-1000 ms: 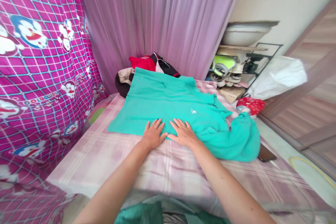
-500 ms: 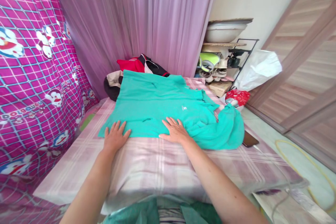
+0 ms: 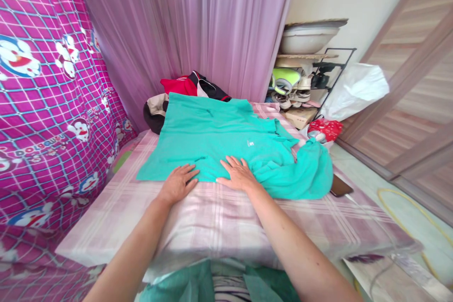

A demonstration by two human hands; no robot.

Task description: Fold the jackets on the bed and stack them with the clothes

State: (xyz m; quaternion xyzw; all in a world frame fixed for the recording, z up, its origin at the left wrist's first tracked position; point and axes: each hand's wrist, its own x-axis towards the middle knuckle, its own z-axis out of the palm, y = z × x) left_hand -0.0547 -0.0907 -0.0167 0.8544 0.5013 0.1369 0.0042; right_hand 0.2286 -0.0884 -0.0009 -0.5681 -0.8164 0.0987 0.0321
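Observation:
A turquoise garment lies spread on a table with a pink and white checked cloth. Its hem is at the left, and a bunched part lies at the right. A small white logo shows near its middle. My left hand rests on the garment's near edge, fingers a little apart and pointing right. To the right of it, my right hand lies flat on the same edge with its fingers spread. Neither hand grips the fabric.
Red and black clothing and a black and beige item lie behind the garment. A phone with a white cable is at the right. Beyond stands a rack with shoes and a basin.
My left hand has moved right along the near edge, closer to my right hand. My right hand stays at about the same place on the garment. The view has shifted slightly.

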